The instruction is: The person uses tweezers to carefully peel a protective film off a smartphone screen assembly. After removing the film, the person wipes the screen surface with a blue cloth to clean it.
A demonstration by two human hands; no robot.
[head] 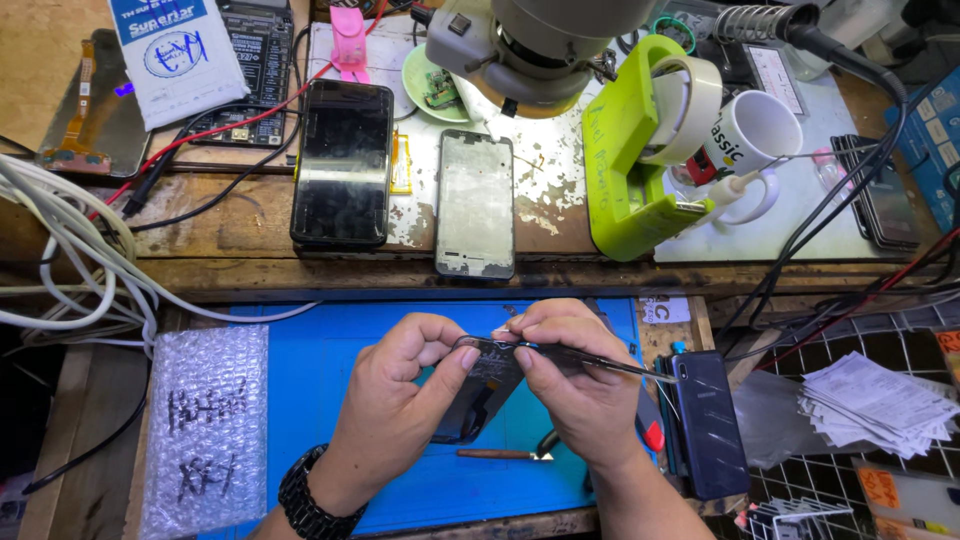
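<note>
The wooden worktop (250, 215) stretches away beyond both hands, cluttered with cables and parts. Directly under the hands lies a blue mat (330, 350), and far to the left of the left hand sits a sheet of bubble wrap (205, 430). Beyond the hands, further up the worktop, a microscope head (530, 45) hangs over a lime-green holder (625, 170) that carries a roll of tape (690, 100), with a white mug (755, 135) just past it. Straight ahead of the left hand lie a black phone (342, 165) and, beside it, a bare grey phone frame (475, 205). Just right of the right hand rests a dark blue phone (710, 425).

The left hand (400, 390) is curled closed around a dark phone screen panel (480, 390), thumb pressed on its upper edge, holding it tilted above the mat. The right hand (575, 385) is pinched shut on thin tweezers (610, 365), their tips at the panel's top edge. Below the hands on the mat lies a small wooden-handled tool (500, 454).
</note>
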